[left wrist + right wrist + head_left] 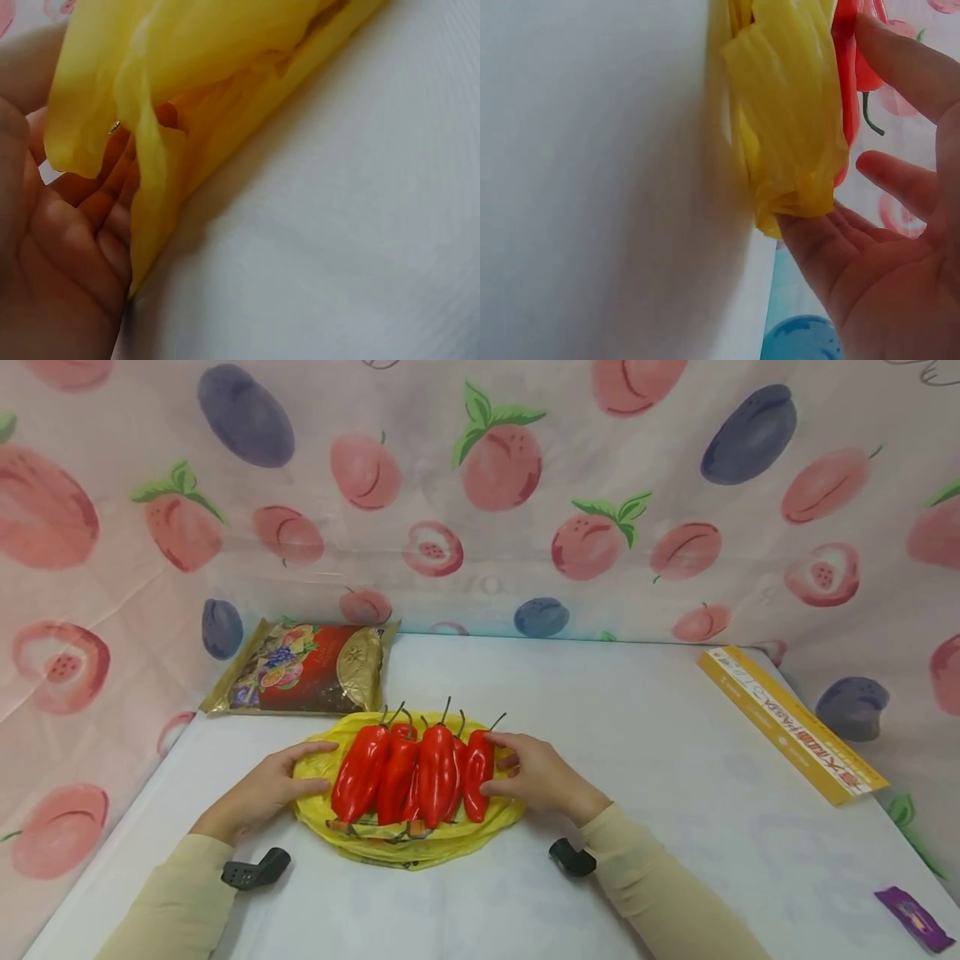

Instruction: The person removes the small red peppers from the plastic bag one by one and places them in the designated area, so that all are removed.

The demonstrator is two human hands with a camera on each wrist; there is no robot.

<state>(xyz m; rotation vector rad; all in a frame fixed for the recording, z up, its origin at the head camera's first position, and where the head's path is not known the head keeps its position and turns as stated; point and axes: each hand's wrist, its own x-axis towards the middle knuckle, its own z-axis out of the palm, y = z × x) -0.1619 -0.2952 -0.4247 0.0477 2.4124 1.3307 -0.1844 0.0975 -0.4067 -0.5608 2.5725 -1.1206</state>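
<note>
Several glossy red peppers (437, 772) with thin dark stems lie side by side on a crumpled yellow plastic bag (408, 856). At the bag's left edge, my left hand (262, 789) has its thumb and index finger spread apart against the plastic. A fold of the bag hides part of the fingers in the left wrist view. On the opposite side, my right hand (543, 777) touches the rightmost pepper (477, 777) with spread thumb and index finger. In the right wrist view, the lower fingers (817, 251) reach behind the bag's edge.
Behind the bag lies a red and gold food packet (311, 668). A long yellow box (795, 722) rests at the table's right side, with a small purple wrapped packet (915, 918) nearer the front. Fruit-printed cloth (480, 577) surrounds the white table (600, 693).
</note>
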